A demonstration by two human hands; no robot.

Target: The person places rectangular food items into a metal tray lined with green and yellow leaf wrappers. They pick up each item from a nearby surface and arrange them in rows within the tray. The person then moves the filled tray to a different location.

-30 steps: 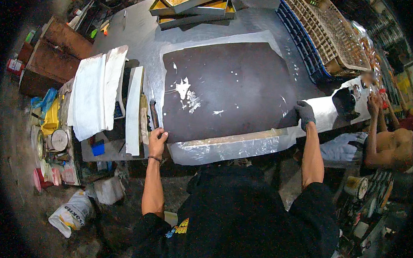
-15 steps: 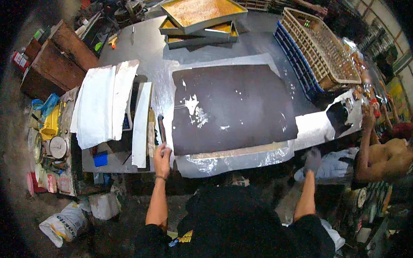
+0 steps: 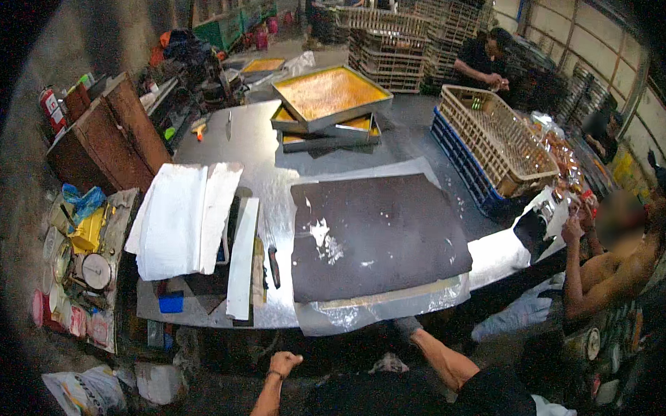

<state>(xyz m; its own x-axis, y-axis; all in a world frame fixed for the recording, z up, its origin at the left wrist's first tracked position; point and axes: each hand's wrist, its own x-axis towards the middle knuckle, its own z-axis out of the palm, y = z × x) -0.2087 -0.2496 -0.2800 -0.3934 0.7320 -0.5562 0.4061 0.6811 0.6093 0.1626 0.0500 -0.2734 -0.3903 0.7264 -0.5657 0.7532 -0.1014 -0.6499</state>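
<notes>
A wide dark brown slab with white smears lies on a translucent sheet at the table's front edge. Just short of that edge, my left hand is closed with nothing visible in it. My right hand, in a grey glove, is at the table edge by the sheet's front border; its fingers are blurred and dark. Left of the slab lies a dark-handled knife, apart from both hands. Beside it are a long pale strip and a stack of white sheets.
Trays with orange-yellow surfaces are stacked at the back. A beige crate sits on a blue crate at right. A co-worker is at the right edge. On the left, a side table holds a round dial scale.
My left hand has left the spot by the knife and drawn back off the table. My right hand has moved left to the front edge. The view has tipped up.
</notes>
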